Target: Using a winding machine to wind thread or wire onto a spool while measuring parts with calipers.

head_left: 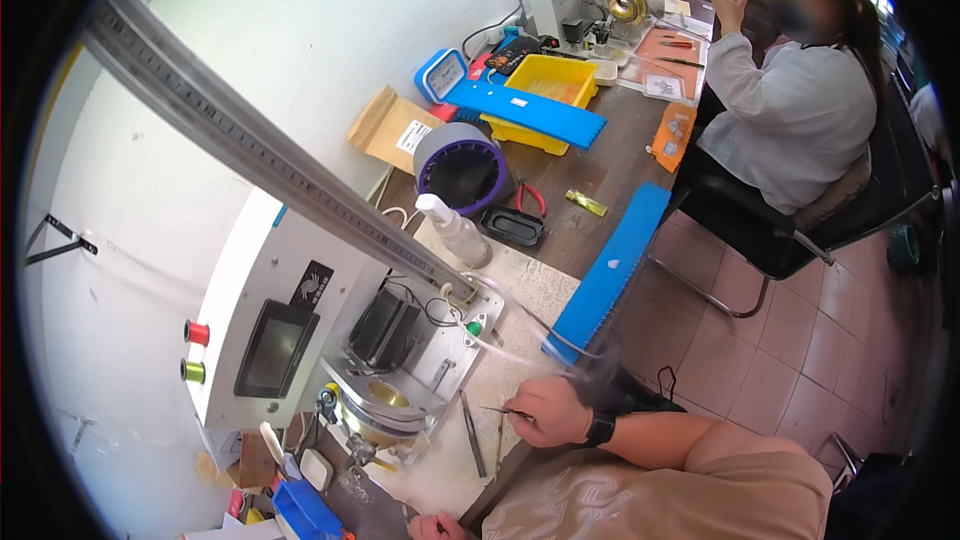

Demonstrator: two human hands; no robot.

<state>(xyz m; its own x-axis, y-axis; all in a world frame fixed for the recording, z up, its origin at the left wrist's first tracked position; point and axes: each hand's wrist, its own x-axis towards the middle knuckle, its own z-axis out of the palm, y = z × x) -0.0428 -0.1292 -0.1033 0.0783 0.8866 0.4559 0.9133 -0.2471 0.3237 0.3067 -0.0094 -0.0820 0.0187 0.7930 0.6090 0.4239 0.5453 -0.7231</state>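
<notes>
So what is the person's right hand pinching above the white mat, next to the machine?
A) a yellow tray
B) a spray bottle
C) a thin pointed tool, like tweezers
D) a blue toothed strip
C: the right hand, with a black watch on its wrist, pinches a thin pointed tool over the white mat, while the spray bottle, yellow tray and blue toothed strip all lie farther up the bench, untouched.

A long brown wooden counter (600, 180) runs along a white wall (330, 20). At its near end stands a white boxy machine with a dark screen (275, 345). A clear plastic spray bottle (455, 230) stands behind it, a grey-and-purple ring-shaped drum (462, 165) farther back, then a yellow plastic bin (550, 90). A long blue plastic strip (610, 275) lies along the counter's right edge.
</notes>
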